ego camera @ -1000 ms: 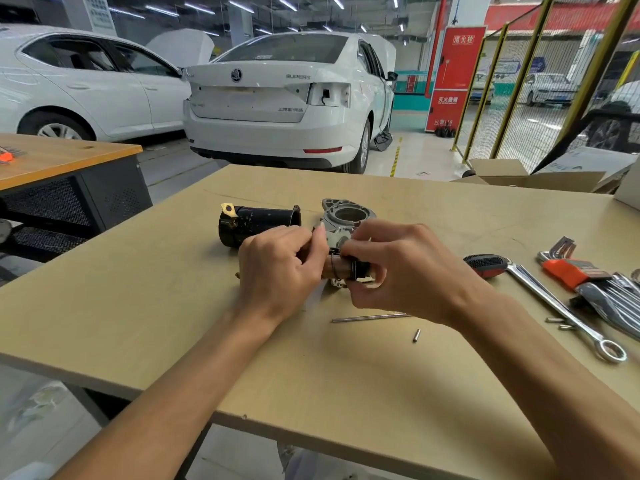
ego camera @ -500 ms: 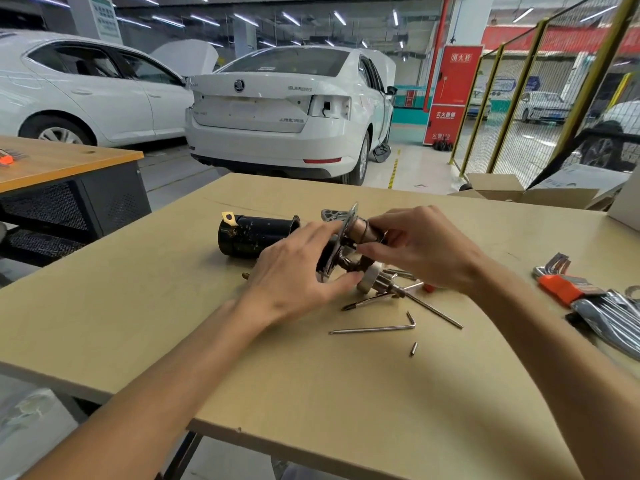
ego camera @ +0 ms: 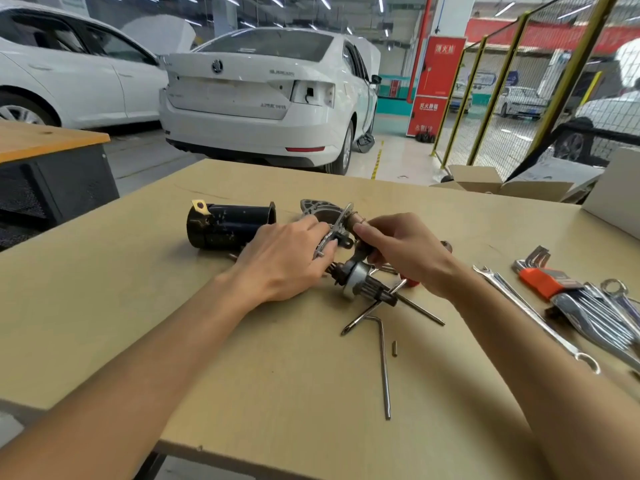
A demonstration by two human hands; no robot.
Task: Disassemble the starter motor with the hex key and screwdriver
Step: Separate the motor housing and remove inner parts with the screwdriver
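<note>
On the tan table (ego camera: pixel 242 393) the black starter motor housing (ego camera: pixel 228 225) lies on its side at the left. Behind my hands lies the grey aluminium nose housing (ego camera: pixel 313 207). My left hand (ego camera: pixel 284 258) grips a thin metal plate (ego camera: pixel 334 233) that sits on the starter's inner assembly. My right hand (ego camera: pixel 401 251) holds the brown cylindrical part of that assembly (ego camera: pixel 356 220). The pinion gear end (ego camera: pixel 363 282) hangs below, just above the table. A hex key (ego camera: pixel 382 358) lies in front, with a small pin (ego camera: pixel 394 348) beside it. The screwdriver (ego camera: pixel 374 308), red handle mostly hidden, lies under my right hand.
A long combination wrench (ego camera: pixel 533 315) lies to the right. Further right sit an orange-holdered hex key set (ego camera: pixel 547 280) and several more wrenches (ego camera: pixel 609 317). Open cardboard boxes (ego camera: pixel 491 183) stand at the back right edge. White cars are parked beyond the table.
My hands have lifted the inner assembly out of the nose housing and tilted it. The plate and pinion end are now exposed, and the hex key and screwdriver have come into view.
</note>
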